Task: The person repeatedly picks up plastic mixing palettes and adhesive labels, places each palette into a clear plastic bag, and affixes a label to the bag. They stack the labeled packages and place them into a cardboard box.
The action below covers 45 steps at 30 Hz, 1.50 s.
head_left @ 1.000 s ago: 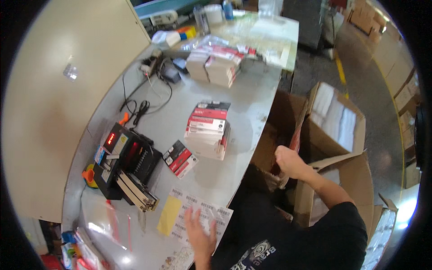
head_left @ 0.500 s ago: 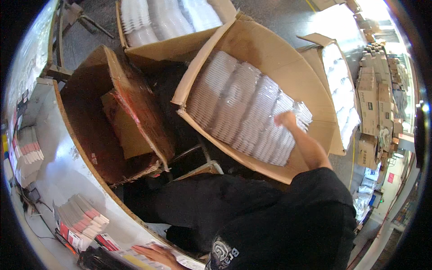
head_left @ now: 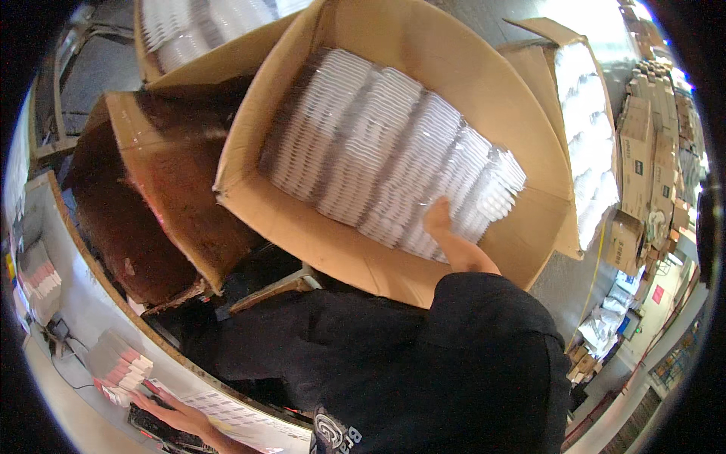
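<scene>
My right hand (head_left: 438, 217) reaches into a large cardboard box (head_left: 355, 265) and touches rows of nested clear plastic blister shells (head_left: 378, 121). Its fingertips blend into the plastic, so I cannot make out a grip. At the right end of the rows a short bundle of shells (head_left: 499, 185) sits tilted. Over the white worktable, at the lower left, my left hand (head_left: 170, 415) has its fingers stretched out. They lie beside a stack of printed cards (head_left: 121, 363) with red and grey edges, next to a red card (head_left: 162, 392).
Left of the box stands a worn brown carton (head_left: 162, 159) with its flap raised. More boxes of clear plastic stand behind (head_left: 204, 64) and at the right (head_left: 586, 136). A second card stack (head_left: 39, 276) lies farther along the worktable (head_left: 79, 284). Stacked cartons (head_left: 639, 151) line the right side.
My right hand has moved left and nearer along the shell rows. My left hand has shifted left toward the card stack. The whole view has swung, bringing the box closer.
</scene>
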Available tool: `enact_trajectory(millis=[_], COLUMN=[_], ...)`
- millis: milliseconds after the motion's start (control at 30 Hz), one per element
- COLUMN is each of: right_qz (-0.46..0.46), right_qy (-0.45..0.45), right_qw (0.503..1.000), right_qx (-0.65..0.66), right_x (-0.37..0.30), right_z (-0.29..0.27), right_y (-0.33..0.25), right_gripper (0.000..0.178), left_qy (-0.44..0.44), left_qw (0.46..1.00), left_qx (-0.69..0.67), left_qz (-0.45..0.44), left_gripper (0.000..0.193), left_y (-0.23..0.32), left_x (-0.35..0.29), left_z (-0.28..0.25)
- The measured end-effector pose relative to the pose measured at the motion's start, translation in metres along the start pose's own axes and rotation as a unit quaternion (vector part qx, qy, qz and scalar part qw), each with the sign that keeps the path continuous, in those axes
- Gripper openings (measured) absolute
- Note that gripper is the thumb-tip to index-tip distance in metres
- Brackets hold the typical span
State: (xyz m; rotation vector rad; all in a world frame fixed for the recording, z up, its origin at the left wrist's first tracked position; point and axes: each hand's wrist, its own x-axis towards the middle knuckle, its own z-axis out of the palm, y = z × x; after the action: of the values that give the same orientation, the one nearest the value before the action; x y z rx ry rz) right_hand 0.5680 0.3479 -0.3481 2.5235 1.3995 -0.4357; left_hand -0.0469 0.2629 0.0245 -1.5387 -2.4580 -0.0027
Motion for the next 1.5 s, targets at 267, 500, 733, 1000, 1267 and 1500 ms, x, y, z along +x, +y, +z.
enact_trajectory(millis=[267, 500, 733, 1000, 1267, 1500], right_qz=[0.503, 0.502, 0.493, 0.543, 0.511, 0.205], right_qy=[0.02, 0.105, 0.112, 0.055, 0.1, 0.178], right_qw=[0.609, 0.362, 0.39, 0.411, 0.784, 0.939], right_qx=[0.613, 0.778, 0.769, 0.73, 0.338, -0.21], right_x=[0.043, 0.059, 0.101, 0.098, 0.09, 0.127], right_z=[0.002, 0.044, 0.07, 0.069, 0.004, -0.069], right_y=[0.179, 0.216, 0.259, 0.246, 0.21, 0.201], right_gripper=[0.02, 0.016, 0.02, 0.027, 0.037, 0.051], left_qy=[0.068, -0.01, 0.004, -0.036, -0.012, -0.024], left_qw=[0.979, 0.936, 0.93, 0.947, 0.948, 0.94], left_qx=[0.099, -0.074, -0.011, 0.036, 0.042, 0.095], left_qz=[0.165, 0.343, 0.368, 0.318, 0.314, 0.326], left_gripper=[0.043, 0.036, 0.033, 0.028, 0.025, 0.027], left_y=[0.033, 0.104, 0.102, 0.071, 0.075, 0.084], left_x=[0.103, 0.137, 0.169, 0.135, 0.131, 0.124], left_z=[0.02, 0.04, 0.019, 0.004, 0.0, 0.001])
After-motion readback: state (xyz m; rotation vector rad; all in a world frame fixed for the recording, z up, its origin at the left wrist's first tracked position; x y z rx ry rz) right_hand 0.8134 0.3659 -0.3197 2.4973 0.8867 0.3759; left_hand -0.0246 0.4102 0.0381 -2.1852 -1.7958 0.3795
